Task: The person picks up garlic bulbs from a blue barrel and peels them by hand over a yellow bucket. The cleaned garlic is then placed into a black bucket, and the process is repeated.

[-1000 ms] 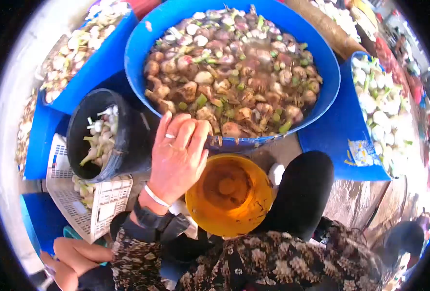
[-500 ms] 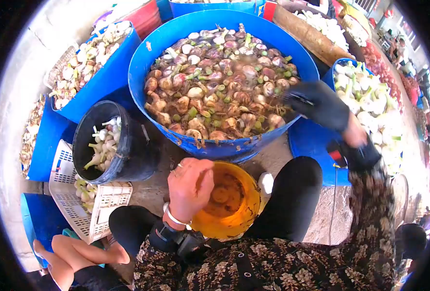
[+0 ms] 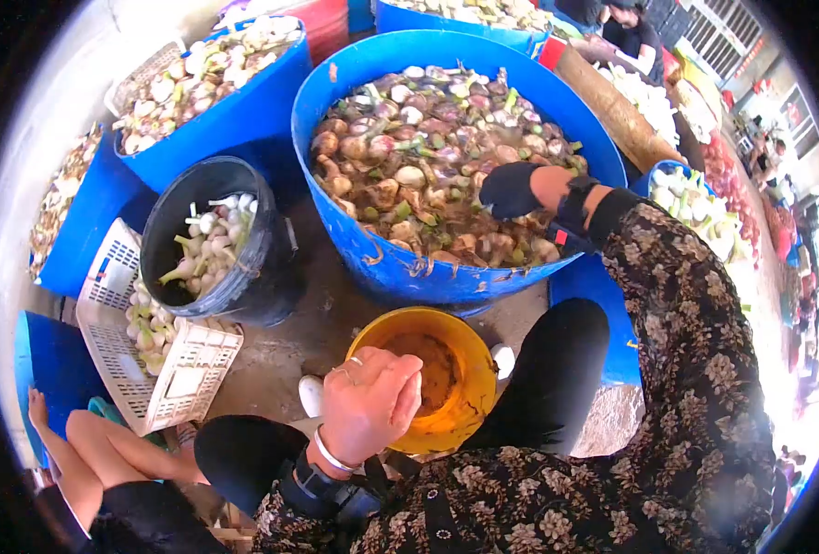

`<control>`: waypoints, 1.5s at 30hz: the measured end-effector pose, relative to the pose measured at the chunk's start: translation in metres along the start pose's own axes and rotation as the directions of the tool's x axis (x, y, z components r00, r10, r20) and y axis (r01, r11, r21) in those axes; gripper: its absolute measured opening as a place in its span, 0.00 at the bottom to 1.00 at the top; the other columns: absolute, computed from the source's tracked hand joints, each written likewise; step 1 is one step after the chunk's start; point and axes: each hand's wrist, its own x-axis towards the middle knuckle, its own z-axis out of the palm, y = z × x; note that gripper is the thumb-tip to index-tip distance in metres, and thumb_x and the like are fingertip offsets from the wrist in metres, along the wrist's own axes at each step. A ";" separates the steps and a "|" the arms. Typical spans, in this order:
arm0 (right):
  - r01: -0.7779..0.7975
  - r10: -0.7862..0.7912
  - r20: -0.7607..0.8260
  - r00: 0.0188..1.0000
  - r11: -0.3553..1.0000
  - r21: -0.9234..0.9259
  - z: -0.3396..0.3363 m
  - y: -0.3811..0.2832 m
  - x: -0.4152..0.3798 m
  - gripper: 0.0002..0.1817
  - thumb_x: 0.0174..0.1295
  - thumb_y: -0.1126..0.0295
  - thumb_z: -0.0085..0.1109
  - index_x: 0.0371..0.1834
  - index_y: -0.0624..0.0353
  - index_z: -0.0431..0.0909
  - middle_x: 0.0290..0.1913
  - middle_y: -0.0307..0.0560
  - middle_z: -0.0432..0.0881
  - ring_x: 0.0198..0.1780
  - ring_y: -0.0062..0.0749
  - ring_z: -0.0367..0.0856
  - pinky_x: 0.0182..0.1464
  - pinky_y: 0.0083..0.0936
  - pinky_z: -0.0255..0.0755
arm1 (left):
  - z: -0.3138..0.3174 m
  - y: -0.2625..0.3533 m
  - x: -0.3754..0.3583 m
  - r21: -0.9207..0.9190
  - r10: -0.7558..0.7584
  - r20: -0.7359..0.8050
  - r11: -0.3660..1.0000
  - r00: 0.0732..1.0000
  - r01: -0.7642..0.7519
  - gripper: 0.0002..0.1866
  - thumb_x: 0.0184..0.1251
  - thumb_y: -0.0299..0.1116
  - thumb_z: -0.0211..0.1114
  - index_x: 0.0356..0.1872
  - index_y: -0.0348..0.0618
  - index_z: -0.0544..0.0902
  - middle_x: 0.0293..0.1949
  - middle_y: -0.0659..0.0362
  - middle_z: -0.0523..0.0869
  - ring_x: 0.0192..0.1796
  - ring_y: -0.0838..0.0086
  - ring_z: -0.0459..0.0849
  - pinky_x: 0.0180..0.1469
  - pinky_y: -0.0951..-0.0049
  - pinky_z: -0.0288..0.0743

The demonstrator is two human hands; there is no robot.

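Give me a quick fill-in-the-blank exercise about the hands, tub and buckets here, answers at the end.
The right hand wears a dark ____.
The big tub of garlic bulbs that this hand reaches into is colored ____.
The bucket nearest the left hand is ____.
The black bucket stands on the person's ____ side.

Missing words: glove; blue; yellow; left.
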 end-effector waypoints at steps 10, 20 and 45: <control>0.384 0.327 -0.531 0.781 0.419 0.823 -0.033 -0.120 -0.118 0.08 0.60 0.67 0.58 0.32 0.61 0.78 0.23 0.37 0.77 0.22 0.15 0.74 0.24 0.15 0.67 | 0.041 -0.008 -0.018 -0.868 -0.413 0.151 0.379 0.898 0.321 0.17 0.62 0.25 0.57 0.53 0.40 0.69 0.36 0.58 0.79 0.33 0.75 0.80 0.35 0.75 0.77; 0.523 0.166 -0.498 0.851 -0.174 0.835 0.056 -0.242 -0.075 0.14 0.64 0.65 0.52 0.49 0.61 0.74 0.31 0.39 0.78 0.26 0.18 0.74 0.28 0.17 0.71 | 0.066 0.016 -0.078 -0.961 -0.639 0.259 -0.099 0.724 0.256 0.21 0.69 0.35 0.53 0.59 0.40 0.63 0.38 0.56 0.76 0.29 0.73 0.77 0.31 0.69 0.78; 0.501 -0.061 -0.512 0.857 -0.136 0.854 0.103 -0.245 -0.055 0.16 0.64 0.69 0.49 0.54 0.61 0.71 0.24 0.41 0.78 0.21 0.20 0.77 0.20 0.19 0.71 | 0.082 -0.005 -0.076 -0.824 -0.650 0.344 0.138 0.678 0.550 0.29 0.64 0.45 0.53 0.63 0.43 0.63 0.29 0.62 0.74 0.20 0.79 0.72 0.19 0.80 0.69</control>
